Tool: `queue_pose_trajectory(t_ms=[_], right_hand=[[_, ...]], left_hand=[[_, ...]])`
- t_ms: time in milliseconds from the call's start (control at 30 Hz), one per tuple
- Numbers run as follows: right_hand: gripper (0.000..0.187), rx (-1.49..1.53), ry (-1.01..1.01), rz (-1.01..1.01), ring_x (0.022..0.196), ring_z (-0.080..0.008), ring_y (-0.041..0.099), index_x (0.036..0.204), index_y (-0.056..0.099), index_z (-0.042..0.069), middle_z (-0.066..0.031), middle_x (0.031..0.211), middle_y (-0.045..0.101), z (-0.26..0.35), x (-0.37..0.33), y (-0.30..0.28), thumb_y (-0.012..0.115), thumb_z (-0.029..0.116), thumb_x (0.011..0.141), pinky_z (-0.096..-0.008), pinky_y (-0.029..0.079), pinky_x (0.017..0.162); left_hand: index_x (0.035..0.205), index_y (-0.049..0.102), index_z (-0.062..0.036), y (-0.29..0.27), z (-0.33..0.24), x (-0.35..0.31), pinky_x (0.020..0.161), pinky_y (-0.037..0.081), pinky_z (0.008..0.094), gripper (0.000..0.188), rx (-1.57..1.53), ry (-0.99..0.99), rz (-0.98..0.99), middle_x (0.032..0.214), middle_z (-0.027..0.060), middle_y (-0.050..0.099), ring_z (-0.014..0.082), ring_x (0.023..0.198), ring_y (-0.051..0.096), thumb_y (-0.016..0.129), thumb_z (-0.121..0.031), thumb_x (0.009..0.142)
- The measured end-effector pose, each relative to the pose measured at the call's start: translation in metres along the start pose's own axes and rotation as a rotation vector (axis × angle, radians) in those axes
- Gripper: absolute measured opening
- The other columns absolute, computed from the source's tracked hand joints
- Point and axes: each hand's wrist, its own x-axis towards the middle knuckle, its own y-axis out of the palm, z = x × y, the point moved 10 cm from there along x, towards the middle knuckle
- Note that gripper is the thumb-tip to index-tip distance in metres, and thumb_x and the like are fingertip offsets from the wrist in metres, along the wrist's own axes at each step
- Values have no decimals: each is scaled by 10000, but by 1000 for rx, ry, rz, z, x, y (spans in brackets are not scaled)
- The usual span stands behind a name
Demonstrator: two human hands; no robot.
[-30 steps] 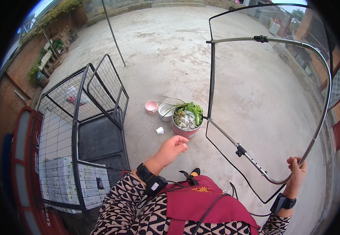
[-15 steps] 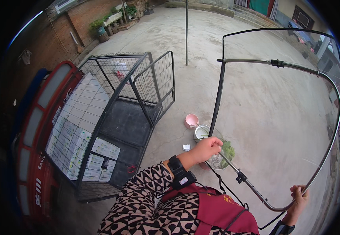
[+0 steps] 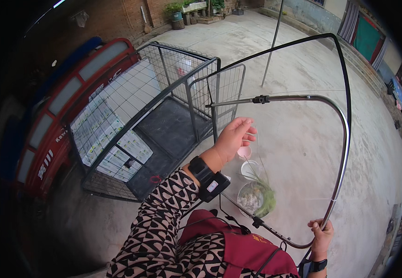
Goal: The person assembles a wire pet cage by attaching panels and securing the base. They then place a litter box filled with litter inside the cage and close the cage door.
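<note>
A large curved frame of shiny metal tube stands before me, with black edging and what looks like a clear sheet across it. My right hand grips the tube near its lower right bend. My left hand is raised at the frame's left side, thumb and fingers curled together. A faint thin line hangs by its fingertips; whether they hold it is unclear. Black clamps sit on the upper bar and the lower bar. Black cords hang over my dark red apron.
On the left stands a red three-wheeled vehicle beside a black wire-mesh cage with its door swung out. A tub with green leaves, a white bucket and a pink bucket stand on the concrete. A thin pole rises behind.
My left hand has left the lower metal bar and risen up and left. The frame has shifted left and tilted in view, my right hand still on it. The whole view has turned.
</note>
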Motion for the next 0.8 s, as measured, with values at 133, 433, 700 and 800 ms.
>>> queue_pose_trajectory(t_ms=[133, 433, 700, 800], right_hand=[[129, 42, -9, 114, 695, -139, 591, 782, 594, -7, -76, 727, 641, -43, 8, 6, 676, 91, 787, -267, 467, 653], [89, -181, -81, 318, 618, -141, 571, 796, 662, 27, -61, 677, 621, -102, -19, 20, 705, 72, 733, -264, 451, 587], [130, -126, 71, 423, 647, -113, 552, 847, 630, 22, -36, 720, 618, -163, -26, 57, 695, 75, 747, -273, 451, 601], [223, -102, 191, 561, 718, -108, 548, 935, 581, 12, -42, 801, 624, -195, -33, 103, 692, 97, 761, -275, 459, 667]], left_hand=[[1054, 531, -66, -16, -31, 23, 654, 474, 302, 441, -158, -64, -142, 920, 84, 603, 192, 805, 594, 436, -472, 913], [815, 535, -36, -72, -49, 35, 436, 460, 242, 671, 212, -462, -311, 753, 80, 611, 143, 543, 585, 383, -690, 817], [739, 546, -59, -116, -32, -4, 427, 479, 226, 226, 257, -579, -445, 649, 46, 615, 111, 498, 578, 498, -249, 850], [737, 541, -46, -126, -38, -23, 445, 480, 220, 189, 183, -528, -469, 658, 49, 616, 123, 511, 583, 482, -185, 851]])
